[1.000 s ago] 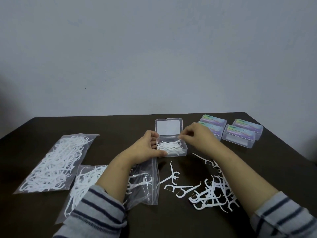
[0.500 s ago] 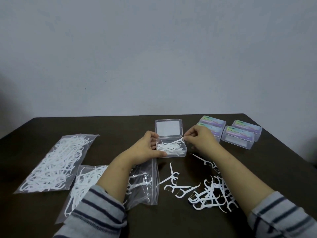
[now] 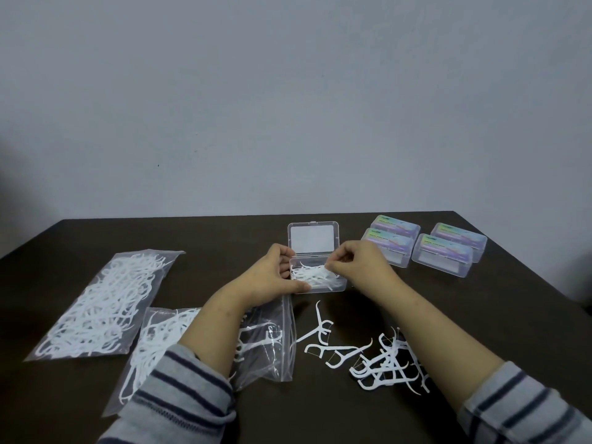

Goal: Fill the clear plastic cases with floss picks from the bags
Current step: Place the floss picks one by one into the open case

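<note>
One open clear case [image 3: 320, 277] is sitting mid-desk [image 3: 480, 315], long axis running left-right and hinged lid [image 3: 313, 239] standing up at the far side, with a tangle of white floss picks [image 3: 315, 274] lying mostly crosswise inside; four closed cases [image 3: 426, 246] are sitting in a two-by-two block to its right, near the far edge. Two bags [image 3: 102, 302] of picks are lying at left, the nearer one [image 3: 266, 350] partly under the left forearm, and a loose pile of picks [image 3: 384, 360] is lying near right, too tangled for counting. The left hand [image 3: 272, 280] is gripping the case's left end, while the right hand [image 3: 355, 264] is pinching picks over its right end.
</note>
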